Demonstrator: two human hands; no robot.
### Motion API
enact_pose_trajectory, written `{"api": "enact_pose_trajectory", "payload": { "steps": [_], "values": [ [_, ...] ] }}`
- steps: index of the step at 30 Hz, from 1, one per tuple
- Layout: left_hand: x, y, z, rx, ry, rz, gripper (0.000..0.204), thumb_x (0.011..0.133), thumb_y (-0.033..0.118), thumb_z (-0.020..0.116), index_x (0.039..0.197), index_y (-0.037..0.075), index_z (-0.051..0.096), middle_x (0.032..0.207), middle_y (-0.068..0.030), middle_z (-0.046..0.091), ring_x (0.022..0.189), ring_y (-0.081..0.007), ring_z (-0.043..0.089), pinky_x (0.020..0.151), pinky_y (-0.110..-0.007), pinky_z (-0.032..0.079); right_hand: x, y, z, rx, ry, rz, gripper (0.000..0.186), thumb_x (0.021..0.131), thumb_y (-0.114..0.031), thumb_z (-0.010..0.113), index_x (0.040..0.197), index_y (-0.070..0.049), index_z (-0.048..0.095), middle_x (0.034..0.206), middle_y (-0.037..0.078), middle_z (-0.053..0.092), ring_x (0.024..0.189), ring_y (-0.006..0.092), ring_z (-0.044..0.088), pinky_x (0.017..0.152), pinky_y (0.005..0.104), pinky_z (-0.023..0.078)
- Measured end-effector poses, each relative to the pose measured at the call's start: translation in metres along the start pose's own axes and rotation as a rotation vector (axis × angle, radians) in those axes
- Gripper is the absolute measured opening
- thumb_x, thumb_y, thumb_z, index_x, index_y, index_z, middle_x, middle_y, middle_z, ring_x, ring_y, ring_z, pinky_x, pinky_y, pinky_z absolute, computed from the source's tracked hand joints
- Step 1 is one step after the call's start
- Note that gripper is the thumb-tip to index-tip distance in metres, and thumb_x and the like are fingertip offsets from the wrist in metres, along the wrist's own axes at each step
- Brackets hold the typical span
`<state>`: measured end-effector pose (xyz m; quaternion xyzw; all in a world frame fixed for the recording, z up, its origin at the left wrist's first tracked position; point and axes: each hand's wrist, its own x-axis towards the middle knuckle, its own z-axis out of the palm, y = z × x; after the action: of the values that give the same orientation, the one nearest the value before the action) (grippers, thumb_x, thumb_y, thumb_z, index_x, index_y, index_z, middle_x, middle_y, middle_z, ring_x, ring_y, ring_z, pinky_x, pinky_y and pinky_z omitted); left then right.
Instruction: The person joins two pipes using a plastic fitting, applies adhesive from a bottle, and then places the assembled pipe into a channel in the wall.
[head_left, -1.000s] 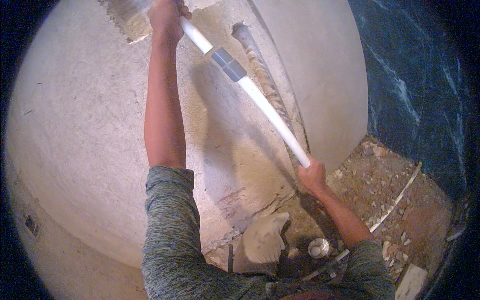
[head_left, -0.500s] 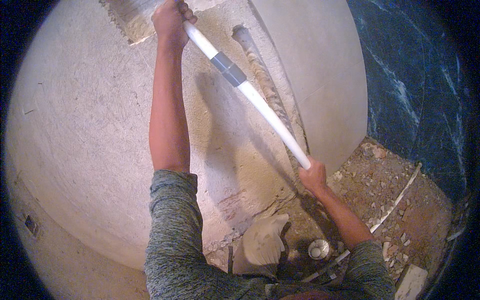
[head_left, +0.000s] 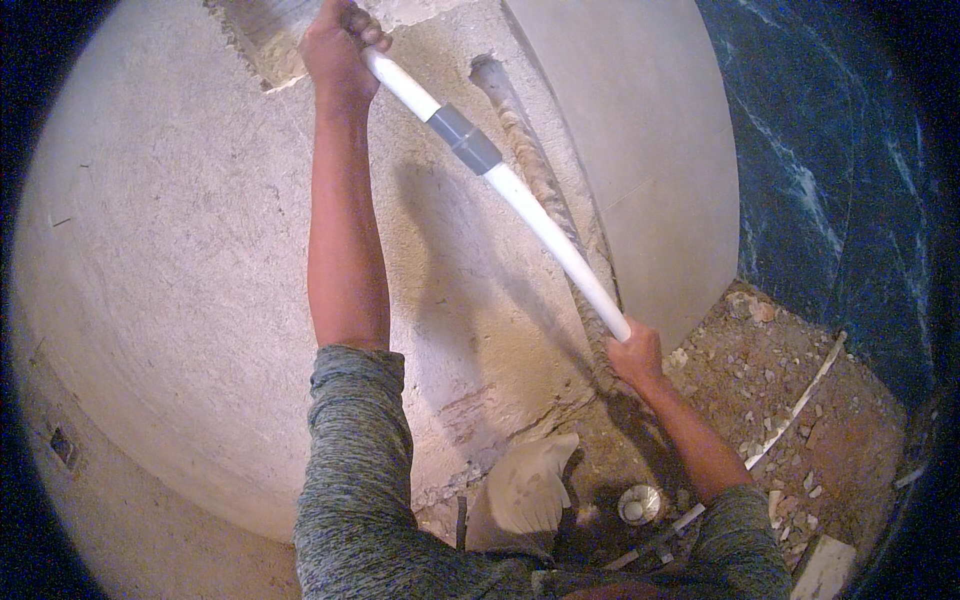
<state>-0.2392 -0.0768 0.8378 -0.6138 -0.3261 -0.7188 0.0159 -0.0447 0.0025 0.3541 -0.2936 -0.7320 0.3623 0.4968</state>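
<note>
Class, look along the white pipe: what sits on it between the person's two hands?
In the head view, a grey coupling sleeve joins the white pipe between the left hand and the right hand; it sits nearer the left hand.

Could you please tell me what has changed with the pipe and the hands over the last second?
Very little: the left hand edged slightly right along the wall, and the white pipe with its grey coupling shifted with it. Both hands kept their grip, right hand on the lower end. The rubble floor looks unchanged.
</note>
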Motion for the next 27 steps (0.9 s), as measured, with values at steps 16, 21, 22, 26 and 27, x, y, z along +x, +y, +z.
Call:
{"api": "enact_pose_trajectory", "payload": {
  "steps": [16,21,22,26,27],
  "values": [
    [0.004,0.01,0.001,-0.141,-0.033,-0.043,0.033,0.096,0.039,0.053,0.08,0.01,0.05,0.064,-0.003,0.044,0.055,-0.0192,0.044,0.05,-0.035,0.037,0.004,0.014,0.001,-0.06,-0.08,0.023,0.028,0.072,-0.018,0.072,0.095,-0.003,0.072,0.083,0.024,0.07,0.078,0.0412,0.07,0.071,0.0469,0.056],
    [-0.002,0.009,0.008,-0.147,-0.044,-0.059,0.033,0.096,0.039,0.052,0.081,0.01,0.052,0.064,-0.0024,0.044,0.055,-0.0187,0.045,0.051,-0.035,0.037,0.004,0.017,-0.003,-0.062,-0.092,-0.003,0.028,0.073,-0.021,0.075,0.094,-0.003,0.071,0.082,0.024,0.07,0.077,0.0414,0.069,0.07,0.0467,0.056],
    [-0.004,0.009,0.011,-0.138,-0.033,-0.053,0.033,0.096,0.04,0.052,0.081,0.01,0.052,0.064,-0.0023,0.044,0.055,-0.0186,0.045,0.051,-0.035,0.037,0.004,0.018,-0.002,-0.061,-0.086,-0.005,0.028,0.073,-0.021,0.075,0.095,-0.003,0.071,0.082,0.024,0.07,0.077,0.0414,0.069,0.07,0.0467,0.056],
    [-0.001,0.01,0.007,-0.15,-0.055,-0.035,0.033,0.097,0.039,0.051,0.08,0.011,0.052,0.064,-0.0018,0.043,0.055,-0.0181,0.045,0.052,-0.035,0.038,0.004,0.021,0.002,-0.061,-0.089,-0.004,0.029,0.074,-0.021,0.075,0.096,-0.003,0.071,0.082,0.024,0.07,0.077,0.0412,0.069,0.07,0.0465,0.056],
    [-0.001,0.01,0.007,-0.139,-0.051,-0.034,0.033,0.097,0.039,0.05,0.08,0.011,0.052,0.064,-0.0018,0.043,0.054,-0.0181,0.045,0.052,-0.036,0.038,0.005,0.022,0.002,-0.063,-0.095,0.001,0.029,0.074,-0.021,0.075,0.096,-0.003,0.071,0.083,0.024,0.07,0.077,0.0411,0.07,0.07,0.0465,0.056]
  ]
}}
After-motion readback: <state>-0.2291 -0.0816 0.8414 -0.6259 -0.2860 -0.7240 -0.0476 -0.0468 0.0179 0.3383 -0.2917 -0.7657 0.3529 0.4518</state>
